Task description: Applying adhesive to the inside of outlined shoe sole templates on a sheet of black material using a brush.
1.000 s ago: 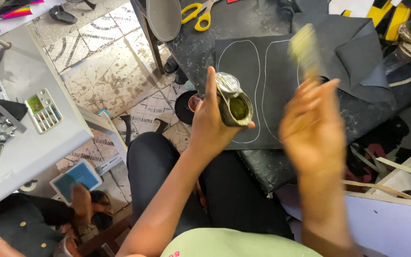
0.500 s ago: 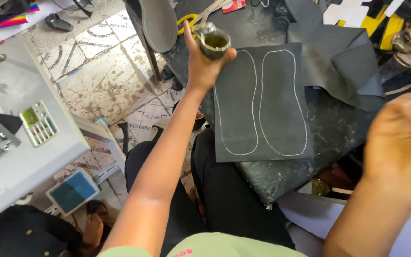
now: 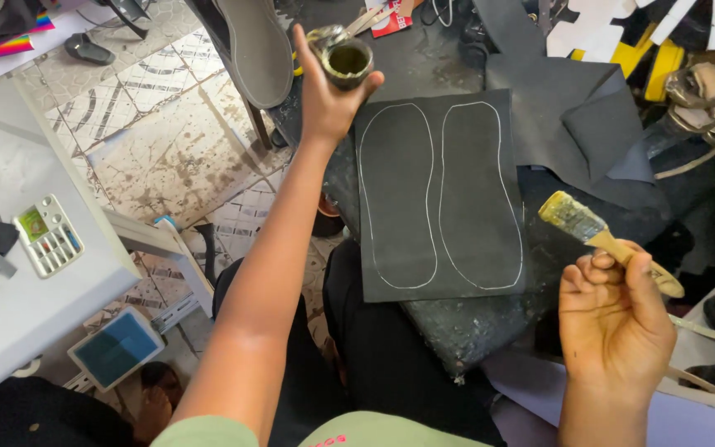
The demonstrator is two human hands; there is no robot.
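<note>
The left hand is stretched out at arm's length and closed around a small open tin, fingers wrapped round its side so the mouth faces up and the dark, yellowish paste inside sits level; its peeled-back lid stands up on the far side. The right hand is drawn in close to the body, fingers curled round the wooden handle of a flat brush, bristle end raised and angled away, its bristles clotted with pale yellowish paste and held clear of any surface.

Between the two hands, on the dark, crusted bench, lies a dark sheet with two sole outlines drawn on it in white, side by side, flat and uncovered. Beyond the right hand, dark offcuts overlap the sheet's far corner, with yellow and white scraps past them. Beside the left hand a grey sole hangs over the bench edge. To the left, across tiled floor, stands a white table bearing a small compartmented box.
</note>
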